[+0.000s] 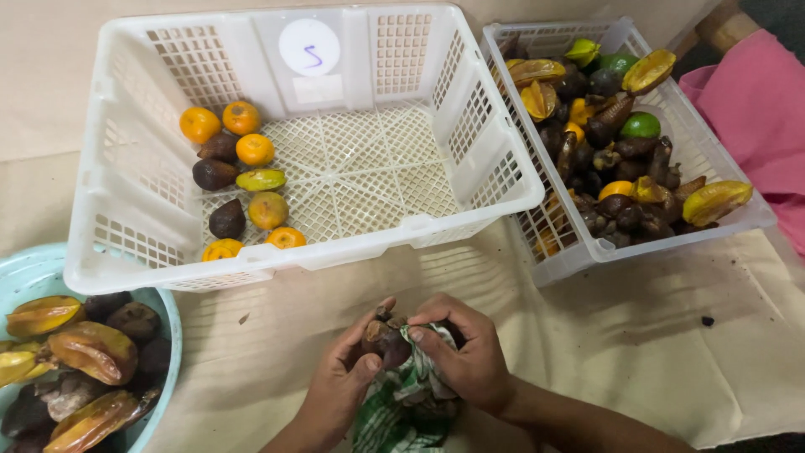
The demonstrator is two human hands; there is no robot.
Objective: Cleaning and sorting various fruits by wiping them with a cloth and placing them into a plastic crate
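Head view takes in a tan cloth-covered table (637,352), and across the upper middle of the frame sits a big white slatted crate (109,193), mostly bare, with a small cluster of orange, brown and green fruits (239,180) gathered at its left side. To the upper right stands a narrower white crate (579,252) heaped with dark purple fruits, yellow star fruits and a few green ones. At the lower left corner a pale blue basin (172,335) holds more star fruits and dark fruits. A pink sleeve (750,117) of another person shows at the right edge.

Low in the centre, the left hand (340,382) cups a dark purple fruit (387,340) from below, thumb curled against it. The right hand (470,356) pinches a green-and-white checked cloth (407,403) against the fruit's right side, fingers bent. Both hands press close together around it, just below the big crate's front rim.
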